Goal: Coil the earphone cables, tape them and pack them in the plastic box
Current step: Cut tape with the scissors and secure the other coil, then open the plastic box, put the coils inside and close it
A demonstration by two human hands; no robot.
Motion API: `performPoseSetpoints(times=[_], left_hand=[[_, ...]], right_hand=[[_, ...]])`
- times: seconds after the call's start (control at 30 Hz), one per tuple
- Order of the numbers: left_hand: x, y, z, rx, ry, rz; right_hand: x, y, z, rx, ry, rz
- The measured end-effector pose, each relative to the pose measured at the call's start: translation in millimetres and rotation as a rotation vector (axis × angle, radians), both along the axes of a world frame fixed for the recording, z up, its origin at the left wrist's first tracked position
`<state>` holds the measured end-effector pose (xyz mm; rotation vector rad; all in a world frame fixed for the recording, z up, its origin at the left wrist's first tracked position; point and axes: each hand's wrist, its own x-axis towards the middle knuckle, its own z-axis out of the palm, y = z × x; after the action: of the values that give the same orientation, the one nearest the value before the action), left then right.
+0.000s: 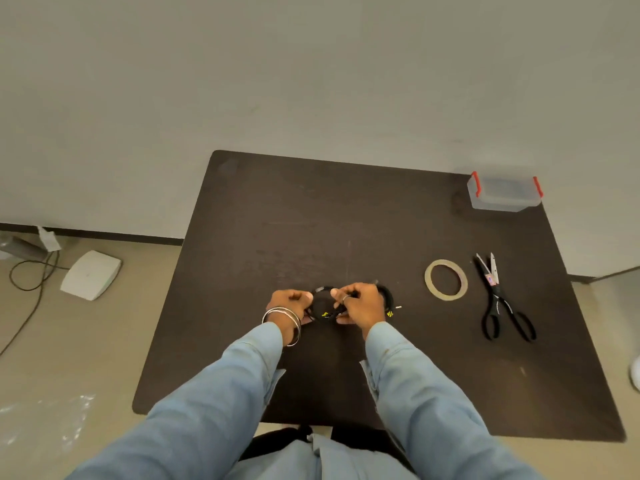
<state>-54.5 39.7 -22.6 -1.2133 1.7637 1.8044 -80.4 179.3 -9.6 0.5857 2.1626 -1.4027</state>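
While both my left hand (290,303) and right hand (356,301) pinch the coil (323,308), loosening either grip could let it spring open.

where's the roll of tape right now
In the head view, the tape roll lies flat on the table's right side, between the right hand and the scissors.

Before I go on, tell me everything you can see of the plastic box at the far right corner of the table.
The plastic box is small, rectangular and see-through, with a clear lid on top and a red clip on each short end; the lid looks closed. It sits flat at the far right corner of the dark table, slightly overhanging the edge or right at it. Nothing touches it; tape roll, scissors and both hands lie nearer the person. Its contents cannot be made out.
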Motion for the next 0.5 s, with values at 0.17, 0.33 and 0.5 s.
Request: performPoseSetpoints(times=[0.17, 0.33, 0.5], left_hand=[[14.9, -2.8, -13.5, -0.244, 0.006, -0.103], [14.7, -3.4, -12.1, -0.524, 0.053, -0.49], [2.8, -0.4, -3.6, -0.535, 0.048, -0.318]], right_hand=[[15.9, -9.1, -11.5, 0.093, 0.075, 0.126], [17.0, -4.0, -13.7, 0.404, 0.179, 0.411], [0.1, 21.1, 10.9, 0.289, 0.109, 0.318]])
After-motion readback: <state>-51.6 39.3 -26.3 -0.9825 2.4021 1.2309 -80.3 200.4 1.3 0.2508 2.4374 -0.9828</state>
